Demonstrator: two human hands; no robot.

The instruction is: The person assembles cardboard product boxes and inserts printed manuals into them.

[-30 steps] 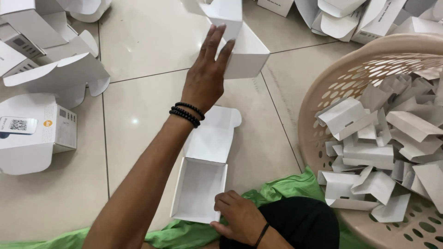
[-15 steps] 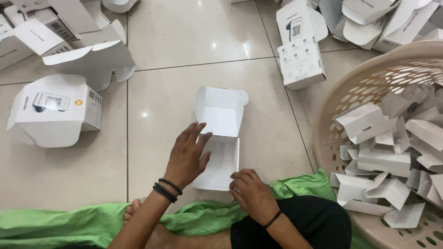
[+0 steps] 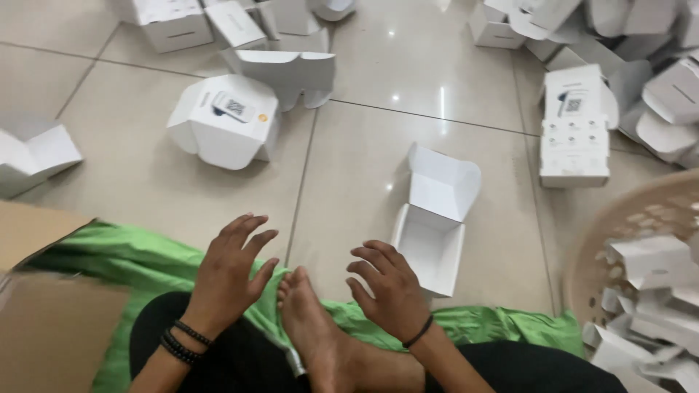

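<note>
Down on a pale tiled floor (image 3: 145, 182), as seen from above, a brown cardboard carton (image 3: 44, 320) is cut off by the left edge, lying partly over a green cloth (image 3: 124, 255) spread under the seated person, probably to keep legs and clothing off the tiles. Next comes the left hand (image 3: 227, 273), a band of black beads at its wrist: it is held over the cloth with the fingers spread wide and nothing in its grasp. A bare foot (image 3: 309, 320) is tucked between the two hands (the legs appear to be crossed). The right hand (image 3: 389, 291), a thin black band at its wrist, is likewise spread open and empty, with the fingers slightly curled; whether it touches the floor cannot be told. Just beside it, on the right, a small white open box (image 3: 431, 247) is set on the floor, its lid flap standing up at the far side, so that the empty inside is left within easy reach. Further white boxes (image 3: 226, 120) are scattered across the far tiles, and a beige perforated basket (image 3: 582, 255) of folded white card pieces (image 3: 648, 291) is seen at the right edge.
</note>
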